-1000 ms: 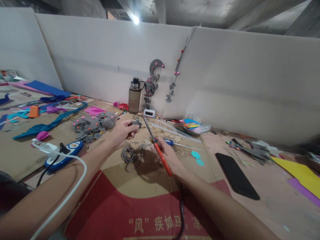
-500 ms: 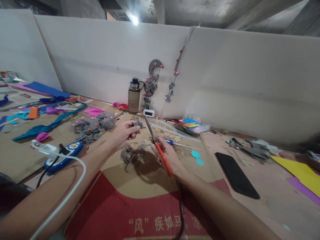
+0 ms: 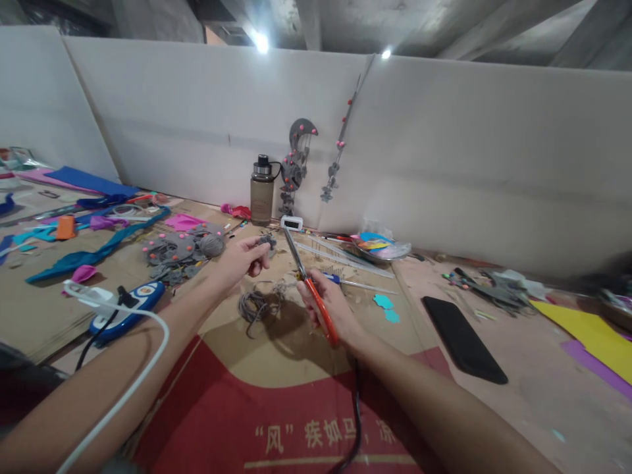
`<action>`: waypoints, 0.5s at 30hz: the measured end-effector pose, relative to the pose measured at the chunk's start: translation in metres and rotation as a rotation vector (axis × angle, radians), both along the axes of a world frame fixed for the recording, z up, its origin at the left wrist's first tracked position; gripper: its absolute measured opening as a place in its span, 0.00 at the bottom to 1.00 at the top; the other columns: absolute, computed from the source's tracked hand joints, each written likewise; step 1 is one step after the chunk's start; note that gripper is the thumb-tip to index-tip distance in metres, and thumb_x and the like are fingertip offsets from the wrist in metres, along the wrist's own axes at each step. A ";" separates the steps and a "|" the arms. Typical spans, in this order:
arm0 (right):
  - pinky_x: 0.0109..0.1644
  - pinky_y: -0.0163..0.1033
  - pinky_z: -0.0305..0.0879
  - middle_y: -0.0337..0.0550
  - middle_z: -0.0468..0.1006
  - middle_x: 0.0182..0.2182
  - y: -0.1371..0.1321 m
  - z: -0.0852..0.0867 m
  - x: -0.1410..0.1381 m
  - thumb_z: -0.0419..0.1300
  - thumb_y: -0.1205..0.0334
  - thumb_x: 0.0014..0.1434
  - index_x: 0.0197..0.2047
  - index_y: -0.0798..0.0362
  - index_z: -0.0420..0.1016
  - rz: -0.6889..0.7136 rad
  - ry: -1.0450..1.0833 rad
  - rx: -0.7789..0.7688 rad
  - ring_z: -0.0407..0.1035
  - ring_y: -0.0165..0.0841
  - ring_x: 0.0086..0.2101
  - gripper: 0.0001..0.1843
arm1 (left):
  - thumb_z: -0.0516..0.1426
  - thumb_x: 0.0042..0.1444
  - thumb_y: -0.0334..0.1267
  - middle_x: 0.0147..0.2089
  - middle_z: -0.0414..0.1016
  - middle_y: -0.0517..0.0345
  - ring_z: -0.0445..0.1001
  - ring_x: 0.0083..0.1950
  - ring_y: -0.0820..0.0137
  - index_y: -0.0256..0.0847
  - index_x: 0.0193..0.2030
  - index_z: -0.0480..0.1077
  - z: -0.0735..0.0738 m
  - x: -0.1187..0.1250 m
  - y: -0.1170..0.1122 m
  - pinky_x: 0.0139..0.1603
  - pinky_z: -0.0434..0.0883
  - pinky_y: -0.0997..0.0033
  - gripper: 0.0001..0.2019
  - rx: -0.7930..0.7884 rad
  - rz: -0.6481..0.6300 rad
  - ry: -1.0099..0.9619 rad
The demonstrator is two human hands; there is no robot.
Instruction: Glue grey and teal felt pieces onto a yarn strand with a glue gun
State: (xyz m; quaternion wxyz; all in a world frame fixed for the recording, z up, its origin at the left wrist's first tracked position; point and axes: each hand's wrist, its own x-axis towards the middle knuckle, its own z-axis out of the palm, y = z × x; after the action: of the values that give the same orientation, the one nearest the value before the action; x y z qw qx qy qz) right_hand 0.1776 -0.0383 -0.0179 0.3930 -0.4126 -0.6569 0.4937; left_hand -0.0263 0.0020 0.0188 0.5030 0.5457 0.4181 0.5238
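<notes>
My left hand [image 3: 247, 257] is closed, pinching a small grey felt flower [image 3: 267, 242] between thumb and fingers. My right hand [image 3: 328, 299] wraps round the red handle of a soldering iron [image 3: 320, 304]. Its metal shaft points up and away, to the right of the flower and apart from it. A black cord runs down from beneath my right wrist. Below and between my hands lies a loose tangle of grey yarn [image 3: 253, 307] on the cardboard [image 3: 237, 359]. Grey felt pieces with pink and orange dots [image 3: 172, 247] and a yarn ball [image 3: 211, 243] lie left of my left hand.
A bottle [image 3: 261, 194] stands by the white partition [image 3: 197, 118], where grey felt garlands [image 3: 295, 168] hang. A small white digital display [image 3: 291, 224], a screwdriver [image 3: 358, 284], turquoise cutouts [image 3: 384, 303] and a black phone [image 3: 461, 339] lie around. A blue power strip [image 3: 131, 309] sits left.
My left hand has shifted slightly left with the flower, widening the gap to the iron. The whole view has shifted a little; my right hand keeps its grip.
</notes>
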 end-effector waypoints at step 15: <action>0.24 0.32 0.59 0.32 0.63 0.20 0.004 0.007 0.001 0.58 0.45 0.53 0.51 0.52 0.66 -0.076 -0.014 0.059 0.58 0.25 0.20 0.27 | 0.59 0.48 0.30 0.32 0.75 0.51 0.74 0.31 0.73 0.32 0.37 0.71 0.000 -0.017 0.014 0.31 0.71 0.76 0.08 -0.060 0.018 -0.368</action>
State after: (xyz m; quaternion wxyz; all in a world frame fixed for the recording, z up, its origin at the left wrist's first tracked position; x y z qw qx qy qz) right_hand 0.1787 -0.0345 -0.0114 0.4190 -0.4290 -0.6578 0.4558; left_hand -0.0430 0.0158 0.0193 0.5822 0.4218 0.3392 0.6067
